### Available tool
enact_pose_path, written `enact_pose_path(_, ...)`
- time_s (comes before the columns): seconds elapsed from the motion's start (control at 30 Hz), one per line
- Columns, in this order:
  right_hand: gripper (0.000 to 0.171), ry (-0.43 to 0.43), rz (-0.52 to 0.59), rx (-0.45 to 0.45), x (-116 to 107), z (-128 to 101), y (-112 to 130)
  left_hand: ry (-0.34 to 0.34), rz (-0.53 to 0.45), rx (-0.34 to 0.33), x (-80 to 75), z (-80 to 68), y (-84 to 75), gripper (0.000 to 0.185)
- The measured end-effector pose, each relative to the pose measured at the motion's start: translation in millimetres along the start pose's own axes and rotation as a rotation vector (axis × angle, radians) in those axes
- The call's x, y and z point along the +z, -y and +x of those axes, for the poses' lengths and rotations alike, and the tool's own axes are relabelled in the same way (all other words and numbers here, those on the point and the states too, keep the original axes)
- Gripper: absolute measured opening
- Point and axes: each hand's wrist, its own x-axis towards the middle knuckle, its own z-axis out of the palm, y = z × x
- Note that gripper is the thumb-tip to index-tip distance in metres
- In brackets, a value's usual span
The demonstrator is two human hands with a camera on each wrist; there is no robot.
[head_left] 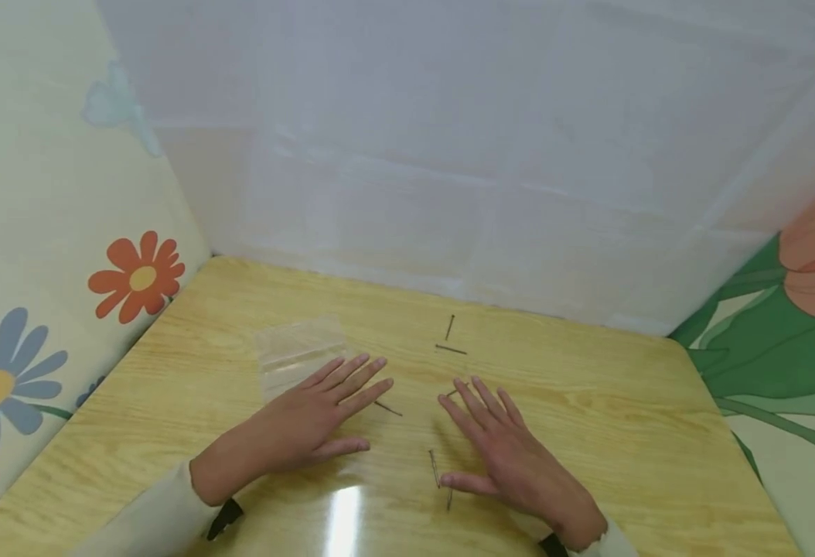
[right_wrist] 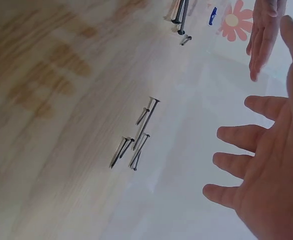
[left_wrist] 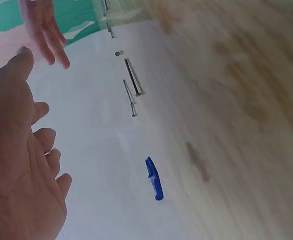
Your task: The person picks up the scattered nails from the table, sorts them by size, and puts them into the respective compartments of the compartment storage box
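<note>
Nails (head_left: 451,349) loose on wood-grain table (head_left: 609,387), left hand (head_left: 303,425) spread near clear plastic bag (head_left: 296,340), right hand (head_left: 512,456) also spread, partly hiding two nails

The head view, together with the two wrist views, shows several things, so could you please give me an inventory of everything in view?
nails: at least six in the head view, dark metallic, scattered on the table
plastic bag: one, clear, by the left hand
small blue piece: one, blue, lower middle of the left wrist view; exact nature unclear
table: one, yellowish wood grain, beneath the hands
sheet: one, whitish, behind the table
painted panels: two, cream with coloured flowers, left and right
dark wrist pieces: two, black, one at each wrist
sleeves: two, cream, on the forearms
left hand: one, bare, left of centre
right hand: one, bare, right of centre
</note>
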Motion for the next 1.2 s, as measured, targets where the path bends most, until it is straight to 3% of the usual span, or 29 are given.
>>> enact_pose_path(0.13, 0.087, -0.034, -0.011, -0.013, 0, -1, -1, -0.027, 0.002, -0.065, -3.6, -11.0, 5.4, 0.077)
enact_pose_path(0.33, 0.078, -0.024, -0.01, -0.005, -1, 0, -4, -0.004, -0.074, -0.195, -9.8, -26.4, 15.9, 0.077)
enact_pose_path(0.6, 0.059, -0.07, -0.019, -0.068, -2, 5, -9, -0.039, -0.125, -0.308, -11.9, -45.2, 28.8, 0.074)
enact_pose_path(0.77, 0.042, -0.051, -0.021, -0.048, -1, 10, -15, -0.092, -0.162, -0.383, -16.2, -56.8, 36.5, 0.069)
enact_pose_path(1.03, 0.024, -0.046, -0.02, -0.005, -2, 16, -36, -0.146, -0.149, -0.507, -17.7, -63.0, 47.8, 0.056)
enact_pose_path(1.2, 0.017, -0.018, 0.029, 0.053, -1, 20, -46, -0.113, -0.199, -0.62, -22.0, -68.4, 53.7, 0.06)
